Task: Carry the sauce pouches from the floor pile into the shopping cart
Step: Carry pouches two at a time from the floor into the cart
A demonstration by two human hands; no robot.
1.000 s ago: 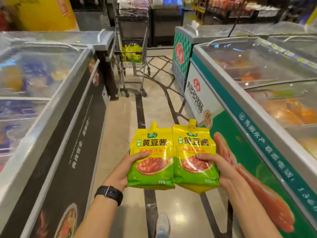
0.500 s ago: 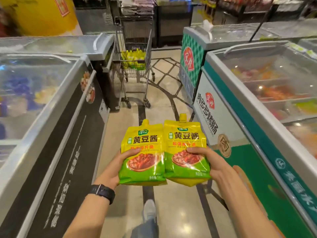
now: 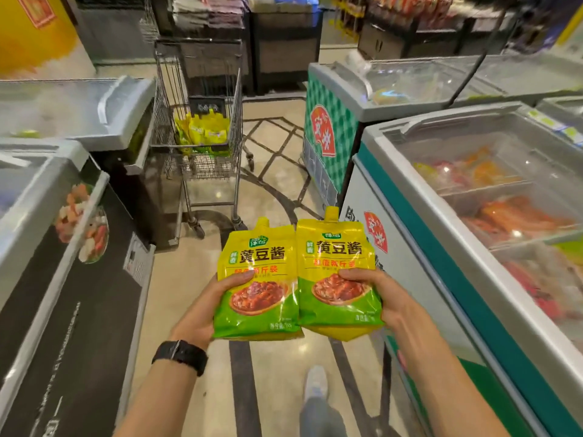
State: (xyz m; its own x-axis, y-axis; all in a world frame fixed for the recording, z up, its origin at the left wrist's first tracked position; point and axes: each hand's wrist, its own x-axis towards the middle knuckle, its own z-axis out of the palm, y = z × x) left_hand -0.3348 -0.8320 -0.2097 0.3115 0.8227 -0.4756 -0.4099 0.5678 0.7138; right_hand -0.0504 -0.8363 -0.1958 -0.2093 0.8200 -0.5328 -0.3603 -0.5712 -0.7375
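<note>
Two yellow-and-green sauce pouches stand side by side in front of me. My left hand (image 3: 202,310) grips the left pouch (image 3: 257,279) by its lower edge, thumb across the front. My right hand (image 3: 383,298) grips the right pouch (image 3: 337,272) the same way. Straight ahead in the aisle stands the wire shopping cart (image 3: 202,121), with several yellow pouches (image 3: 205,129) lying inside its basket. The floor pile is out of view.
A chest freezer with a dark front (image 3: 47,234) lines the left side, and white-and-green freezers (image 3: 441,216) line the right. A checked green freezer (image 3: 328,130) stands just right of the cart. My foot (image 3: 315,383) is on the tiled aisle floor.
I have walked forward down the aisle; the cart looks larger and closer. Both hands keep the same hold on the two pouches.
</note>
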